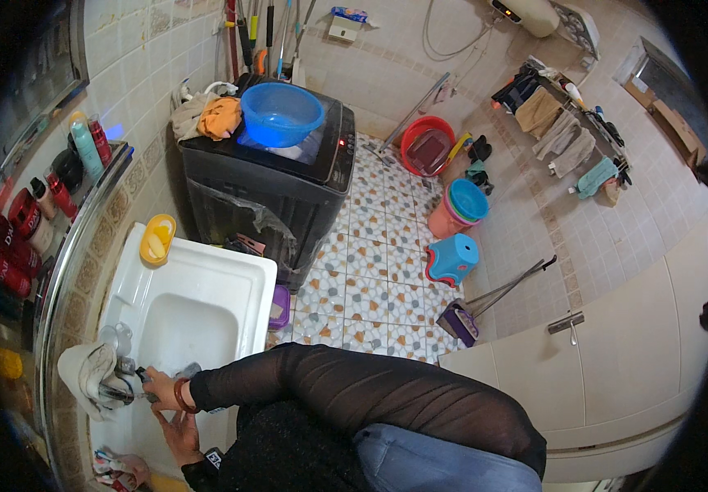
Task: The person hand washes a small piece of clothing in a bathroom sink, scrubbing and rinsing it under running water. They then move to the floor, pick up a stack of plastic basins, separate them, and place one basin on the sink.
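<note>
My right hand (162, 389), with a reddish bracelet at the wrist, reaches across to the left side of the white sink (257, 283). Its fingers are closed around a small dark thing (142, 375) beside the metal tap (116, 390); what that is I cannot make out. Just below it, over the basin, my left hand (180, 439) has its fingers apart, with nothing visible in them. A white, soft-looking item (85, 373) surrounds the back of the tap; its kind is unclear. On the sink's far left corner sits a yellow soap dish (157, 239) holding pale soap.
Bottles (85, 146) line a shelf along the left wall. Beyond the sink stands a black washing machine (264, 209), topped by a blue basin (282, 115) and an orange cloth (220, 118). Buckets (467, 201), a blue stool (454, 258) and a dustpan (460, 321) occupy the right-hand floor.
</note>
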Motion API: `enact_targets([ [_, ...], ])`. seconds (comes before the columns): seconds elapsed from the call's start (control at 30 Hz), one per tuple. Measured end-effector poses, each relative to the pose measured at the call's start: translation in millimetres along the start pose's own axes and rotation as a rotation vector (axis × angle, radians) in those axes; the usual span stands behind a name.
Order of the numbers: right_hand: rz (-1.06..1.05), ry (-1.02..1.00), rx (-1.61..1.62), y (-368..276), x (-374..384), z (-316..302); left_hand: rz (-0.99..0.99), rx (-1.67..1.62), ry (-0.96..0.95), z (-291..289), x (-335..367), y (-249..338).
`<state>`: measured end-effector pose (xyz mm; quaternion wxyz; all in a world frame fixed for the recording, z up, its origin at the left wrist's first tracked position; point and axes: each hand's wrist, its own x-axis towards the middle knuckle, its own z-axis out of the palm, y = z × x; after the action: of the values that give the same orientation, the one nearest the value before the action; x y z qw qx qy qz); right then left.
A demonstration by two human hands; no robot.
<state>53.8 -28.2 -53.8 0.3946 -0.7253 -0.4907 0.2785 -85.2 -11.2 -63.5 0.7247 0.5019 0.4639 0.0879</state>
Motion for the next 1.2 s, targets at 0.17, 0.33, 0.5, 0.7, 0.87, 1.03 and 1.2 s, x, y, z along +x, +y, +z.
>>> enact_targets([
  [0.17,-0.068,0.019,0.065,-4.1,-1.6,14.4,-0.118,-1.077,-0.411,27.6,-1.9,33.6],
  [0.33,0.067,0.143,-0.009,-27.7,-21.2,30.2,-0.045,-1.074,-0.353,19.2,7.9,35.9],
  [0.5,-0.066,0.119,-0.123,-44.7,-35.2,29.5,-0.013,-1.083,-0.332,11.0,19.1,25.6],
  [0.7,0.172,-0.030,-0.204,-15.7,11.1,-9.0,-0.197,-1.361,-0.172,16.7,20.0,32.9],
  [0.87,-0.115,-0.088,-0.356,-28.7,1.6,19.8,-0.088,-1.112,-0.201,17.8,15.6,35.8],
  [1.03,0.264,0.152,-0.264,-49.9,-5.6,42.7,0.142,-0.912,-0.270,16.4,6.3,39.0],
  [1.2,0.214,0.136,-0.247,0.8,24.1,-9.3,-0.189,-1.314,-0.339,23.2,9.9,43.1],
])
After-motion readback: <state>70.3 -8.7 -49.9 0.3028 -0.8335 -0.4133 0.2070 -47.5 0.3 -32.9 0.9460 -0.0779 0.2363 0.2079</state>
